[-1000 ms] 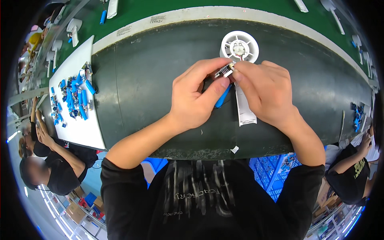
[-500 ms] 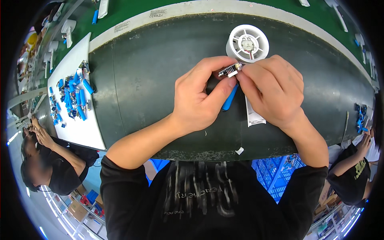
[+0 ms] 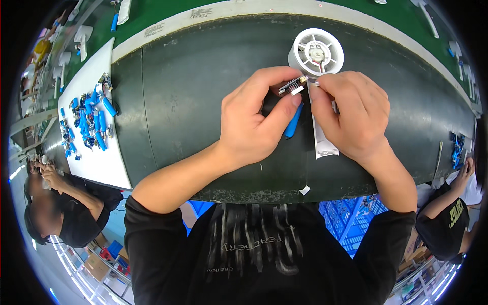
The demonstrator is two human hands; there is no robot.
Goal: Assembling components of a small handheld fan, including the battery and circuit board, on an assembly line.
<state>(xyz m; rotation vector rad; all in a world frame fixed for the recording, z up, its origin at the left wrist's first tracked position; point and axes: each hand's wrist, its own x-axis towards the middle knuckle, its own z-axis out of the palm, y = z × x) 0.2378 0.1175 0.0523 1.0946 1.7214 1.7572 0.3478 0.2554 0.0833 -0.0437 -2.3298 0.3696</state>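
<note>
A factory line fills the view: a wide dark belt (image 3: 203, 101) runs across the worktop, edged by a green strip (image 3: 168, 10) at twelve o'clock, with other workers seated at eight and four o'clock. At nine o'clock a white tray (image 3: 114, 162) lies on the belt, carrying a heap of blue cylindrical cells (image 3: 94, 122) with small boards attached, so plenty of parts seem to wait their turn.

The left hand (image 3: 251, 127) sits near the centre, its thumb and forefinger closed on a small circuit board (image 3: 291, 86), from which a blue cell (image 3: 293, 122) hangs down at six o'clock of the board. The right hand (image 3: 351, 114), just beside at three o'clock, pinches something thin at the board's end; its grip is closed, but whether on a wire or a small tool I cannot tell. At one o'clock of the hands stands a round white fan housing (image 3: 316, 53), its motor visible in the middle and wires leading from it toward the board. A long white casing piece (image 3: 323, 142) lies under the right hand.

Judging by this, the wiring between board and fan is under way; the board, cell and fan are not yet seated in the casing, so most assembly appears left.
</note>
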